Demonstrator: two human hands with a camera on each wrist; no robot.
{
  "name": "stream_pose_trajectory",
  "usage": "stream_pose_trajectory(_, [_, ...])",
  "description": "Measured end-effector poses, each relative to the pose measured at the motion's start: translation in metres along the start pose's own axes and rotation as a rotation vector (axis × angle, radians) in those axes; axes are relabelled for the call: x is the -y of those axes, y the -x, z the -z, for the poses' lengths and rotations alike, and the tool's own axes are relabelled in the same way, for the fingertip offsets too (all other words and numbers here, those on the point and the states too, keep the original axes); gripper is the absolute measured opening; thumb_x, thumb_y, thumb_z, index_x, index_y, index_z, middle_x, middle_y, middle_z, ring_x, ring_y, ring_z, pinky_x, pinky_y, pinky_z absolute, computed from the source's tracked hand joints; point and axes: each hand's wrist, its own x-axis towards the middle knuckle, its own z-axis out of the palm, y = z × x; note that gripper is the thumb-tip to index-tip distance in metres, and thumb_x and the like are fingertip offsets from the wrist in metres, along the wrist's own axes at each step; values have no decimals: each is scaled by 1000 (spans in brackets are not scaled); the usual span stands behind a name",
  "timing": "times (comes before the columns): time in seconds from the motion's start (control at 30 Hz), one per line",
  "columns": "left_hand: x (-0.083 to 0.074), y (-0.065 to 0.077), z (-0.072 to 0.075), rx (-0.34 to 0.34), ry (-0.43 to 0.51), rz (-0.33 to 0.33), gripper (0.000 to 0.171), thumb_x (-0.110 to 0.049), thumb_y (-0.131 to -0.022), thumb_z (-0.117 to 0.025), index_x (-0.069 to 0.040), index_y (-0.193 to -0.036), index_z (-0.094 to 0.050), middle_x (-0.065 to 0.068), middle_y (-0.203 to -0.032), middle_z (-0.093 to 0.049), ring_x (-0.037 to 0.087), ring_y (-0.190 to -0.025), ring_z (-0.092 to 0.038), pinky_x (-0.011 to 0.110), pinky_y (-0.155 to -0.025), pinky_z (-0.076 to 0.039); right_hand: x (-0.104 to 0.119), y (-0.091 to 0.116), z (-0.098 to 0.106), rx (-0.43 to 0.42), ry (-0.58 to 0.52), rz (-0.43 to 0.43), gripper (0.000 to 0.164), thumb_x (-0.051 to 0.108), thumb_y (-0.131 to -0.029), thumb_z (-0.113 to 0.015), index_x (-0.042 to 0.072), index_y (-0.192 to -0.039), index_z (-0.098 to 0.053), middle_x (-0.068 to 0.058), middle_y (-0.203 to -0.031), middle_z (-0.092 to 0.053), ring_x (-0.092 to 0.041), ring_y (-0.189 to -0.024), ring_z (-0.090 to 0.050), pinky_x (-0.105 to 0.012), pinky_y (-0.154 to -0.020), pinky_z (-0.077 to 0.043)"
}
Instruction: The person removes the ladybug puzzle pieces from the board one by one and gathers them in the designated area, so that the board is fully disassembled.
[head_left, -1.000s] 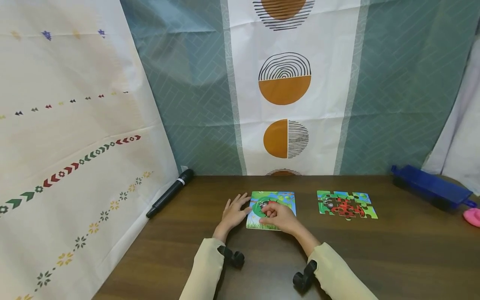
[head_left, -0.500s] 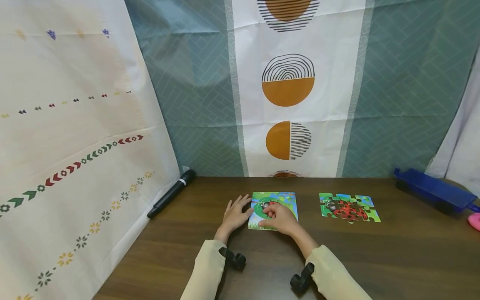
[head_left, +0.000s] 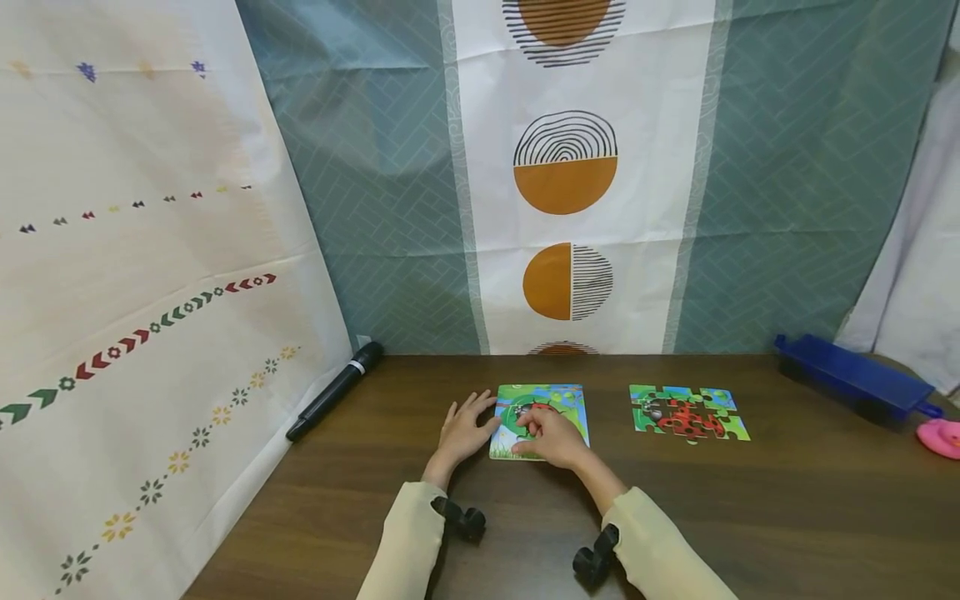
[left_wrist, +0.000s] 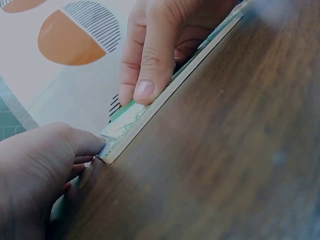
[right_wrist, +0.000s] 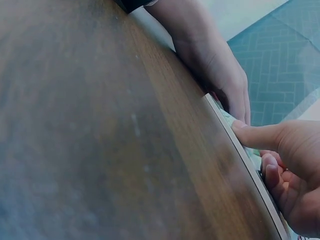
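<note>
A square ladybug picture board [head_left: 517, 408], with blue sky above and grass below, lies flat on the brown table. Spread at its left side, my left hand [head_left: 459, 435] touches the lower corner with the thumb, as the left wrist view shows. My right hand [head_left: 557, 439] rests over the board's lower middle. Its straight thumb [left_wrist: 149, 82] presses near the front edge while the other fingers [right_wrist: 274, 175] bend loosely above the surface; no piece shows between them. To the right lies a joined group of ladybug jigsaw pieces [head_left: 684, 417], with an uneven lower outline.
A thick black marker [head_left: 337, 392] lies at the far left beside the patterned white cloth. Back right stands a blue toy trailer [head_left: 855, 377], with a pink rubber duck [head_left: 940, 437] near it. A curtain [head_left: 393, 250] with circle prints hangs behind the table [head_left: 675, 517].
My right hand shifts slightly toward the left over the board. The left hand stays at the board's side. The head view drifts a little; the jigsaw pieces stay in place.
</note>
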Motion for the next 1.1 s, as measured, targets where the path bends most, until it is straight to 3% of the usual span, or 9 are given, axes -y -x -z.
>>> stream_pose_trajectory(0.17, [3, 1, 0, -6, -7, 3, 46, -27, -95, -57, -7, -137, -56, 12, -153, -44, 35, -147, -31, 61, -121, -10, 0, 0, -4, -11, -89, -51, 30, 15, -80, -80, 5, -105, -67, -3, -88, -53, -13, -73, -46, -24, -66, -39])
stream_pose_trajectory(0.37, [2, 3, -1, -7, -6, 5, 46, -26, -96, -56, -6, -137, -56, 12, -153, -44, 35, -148, -30, 61, -122, -9, -6, 0, -10, -96, -208, -107, 16, 11, -86, -73, 9, -102, -70, -3, -93, -64, -11, -80, -57, -27, -70, -50])
stream_pose_trajectory(0.53, [1, 2, -1, -12, -11, 2, 46, -25, -95, -57, -6, -137, -56, 12, -153, -44, 35, -147, -31, 61, -121, -9, -6, 3, -9, -151, -239, -26, 11, 11, -86, -72, 8, -97, -72, -3, -86, -66, -11, -75, -58, -27, -67, -51])
stream_pose_trajectory(0.7, [-2, 1, -1, -14, -5, 6, 46, -24, -95, -57, -8, -137, -56, 11, -153, -44, 34, -148, -30, 61, -122, -9, -6, 5, -6, -142, -298, 34, 11, 12, -88, -71, 6, -98, -72, -6, -88, -67, -11, -76, -58, -26, -66, -51])
stream_pose_trajectory(0.93, [-2, 0, 0, -15, 1, 6, 47, -24, -94, -56, -8, -138, -56, 10, -154, -43, 34, -148, -30, 60, -122, -8, 1, 4, 1, -133, -435, -72, 16, 11, -90, -68, 3, -104, -71, -11, -97, -70, -12, -83, -60, -27, -76, -53])
stream_pose_trajectory(1.1, [-1, 0, -1, -17, -1, 7, 47, -25, -95, -58, -8, -138, -56, 10, -153, -44, 34, -148, -30, 59, -122, -9, 1, 8, 18, -206, -507, -121, 22, 13, -92, -67, 1, -110, -69, -9, -96, -71, -13, -82, -65, -29, -78, -56])
